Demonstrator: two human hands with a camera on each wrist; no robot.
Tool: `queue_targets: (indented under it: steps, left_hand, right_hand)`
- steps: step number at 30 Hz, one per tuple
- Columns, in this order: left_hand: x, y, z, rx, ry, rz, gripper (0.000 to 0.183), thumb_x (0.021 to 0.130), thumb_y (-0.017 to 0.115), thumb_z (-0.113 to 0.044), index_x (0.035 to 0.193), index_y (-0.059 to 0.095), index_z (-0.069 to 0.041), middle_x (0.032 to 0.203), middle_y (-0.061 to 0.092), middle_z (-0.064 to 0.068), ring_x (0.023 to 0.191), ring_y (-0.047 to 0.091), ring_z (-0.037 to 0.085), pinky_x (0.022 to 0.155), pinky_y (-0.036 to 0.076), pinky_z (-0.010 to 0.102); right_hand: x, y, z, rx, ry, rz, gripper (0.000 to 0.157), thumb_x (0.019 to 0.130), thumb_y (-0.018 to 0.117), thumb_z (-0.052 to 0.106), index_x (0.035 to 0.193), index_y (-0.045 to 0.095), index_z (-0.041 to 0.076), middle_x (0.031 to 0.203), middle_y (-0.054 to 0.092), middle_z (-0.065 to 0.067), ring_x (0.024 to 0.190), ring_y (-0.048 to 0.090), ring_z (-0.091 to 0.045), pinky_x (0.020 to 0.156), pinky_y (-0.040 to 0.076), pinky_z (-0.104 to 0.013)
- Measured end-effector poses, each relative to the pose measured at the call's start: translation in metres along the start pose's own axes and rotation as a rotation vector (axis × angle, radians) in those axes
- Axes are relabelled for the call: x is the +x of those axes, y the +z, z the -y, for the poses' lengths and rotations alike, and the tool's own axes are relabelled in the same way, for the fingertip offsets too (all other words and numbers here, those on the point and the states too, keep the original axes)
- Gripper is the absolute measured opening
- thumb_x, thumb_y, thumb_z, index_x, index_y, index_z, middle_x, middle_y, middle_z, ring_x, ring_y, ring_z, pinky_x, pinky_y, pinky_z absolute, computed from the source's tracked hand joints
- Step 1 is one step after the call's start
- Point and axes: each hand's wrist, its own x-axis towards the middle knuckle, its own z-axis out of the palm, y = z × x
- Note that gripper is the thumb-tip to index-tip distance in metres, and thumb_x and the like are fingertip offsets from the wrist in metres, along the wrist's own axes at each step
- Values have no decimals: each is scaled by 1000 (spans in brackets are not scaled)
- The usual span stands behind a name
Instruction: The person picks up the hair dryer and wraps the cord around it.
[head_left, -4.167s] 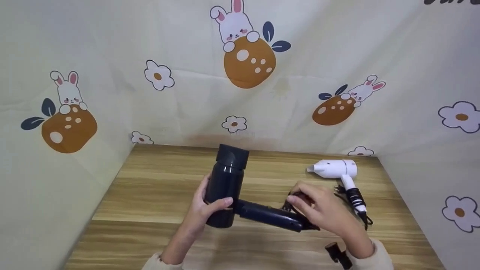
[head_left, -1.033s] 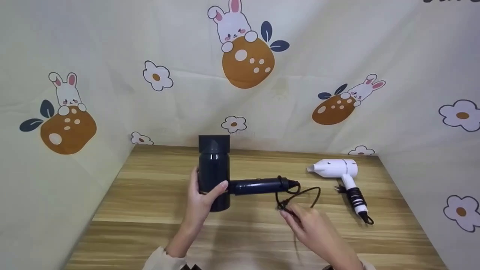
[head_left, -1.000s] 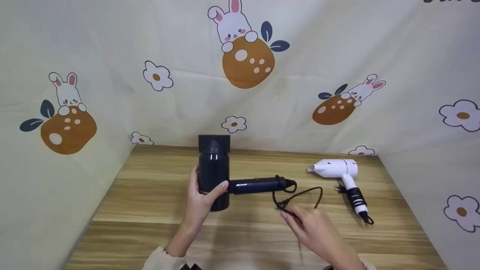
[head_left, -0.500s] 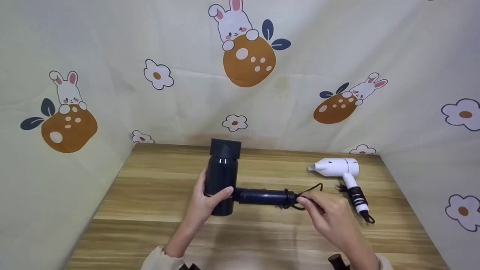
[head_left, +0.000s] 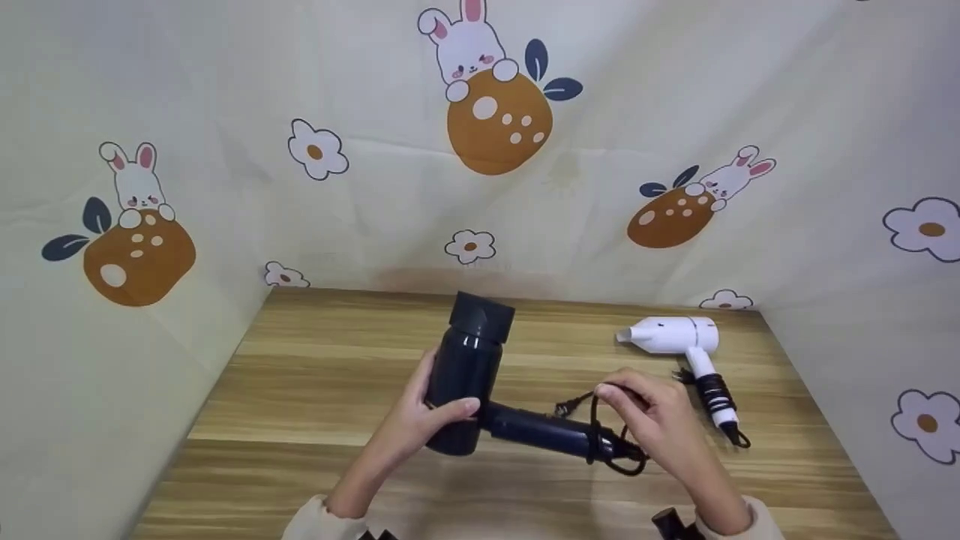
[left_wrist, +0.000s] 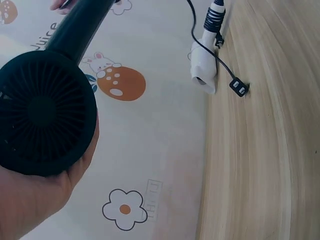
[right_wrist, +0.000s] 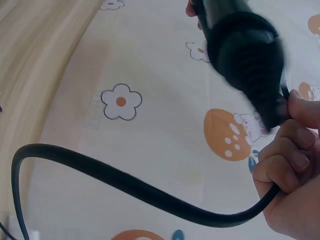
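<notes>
My left hand [head_left: 420, 420] grips the body of a dark navy hair dryer [head_left: 466, 375], thumb across its front; the flat nozzle points up and away. Its handle slants right and down. In the left wrist view the round rear grille [left_wrist: 42, 112] faces the camera. My right hand [head_left: 660, 420] pinches the dryer's black cord [right_wrist: 125, 182] above the handle's end, with fingers curled in the right wrist view. One turn of cord loops round the lower handle. The loose two-pin plug [head_left: 564, 408] dangles left of the right hand, above the handle.
A white hair dryer [head_left: 671, 335] lies at the back right of the wooden table [head_left: 300, 405], its black cord [head_left: 715, 396] wound round the handle. Patterned cloth [head_left: 360, 217] hangs behind the table and along both sides. Dark pieces [head_left: 671, 521] show beside the sleeves.
The navy dryer has shifted right and nearer, and its handle has tilted down. My right hand has gone from below the handle to above it, bringing the cord up; the plug now hangs above the handle.
</notes>
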Motion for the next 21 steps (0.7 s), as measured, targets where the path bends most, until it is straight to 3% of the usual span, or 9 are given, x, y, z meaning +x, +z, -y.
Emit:
queue_targets:
  steps: [5,10,15,18,21]
  left_hand:
    - [-2,-1,-3,-97,33,41,75,80,69,-14,142,26,-12,118,47,23,99,57,26,80,53,42]
    - [-5,-1,-5,-165,73,12,74,76,69,-11,138,29,-7,114,50,16,99,56,26,81,52,44]
    - [-7,1,-8,-202,99,-34,73,73,69,-9,136,32,-5,112,53,12,99,55,26,79,52,46]
    - [-7,2,-8,-225,109,-61,74,72,69,-7,136,32,-4,113,53,12,99,55,24,78,53,45]
    - [-7,4,-9,-235,126,-106,72,72,69,-6,134,32,-2,112,55,11,98,56,23,79,53,42]
  right_hand:
    - [-1,0,-3,141,188,71,14,83,62,-3,82,69,9,72,61,12,60,51,-2,53,44,-19]
    - [-2,-1,-10,303,230,161,13,87,56,-3,85,67,3,74,60,11,66,52,-1,59,46,-20]
    - [-5,5,-19,465,316,258,18,93,47,0,89,64,3,64,46,12,57,41,2,47,36,-19]
    - [-11,12,-21,525,373,268,21,96,43,3,88,62,0,68,54,11,62,48,0,53,41,-18]
    - [-18,23,-24,608,370,256,25,97,38,3,83,59,1,80,60,8,74,55,-4,62,47,-18]
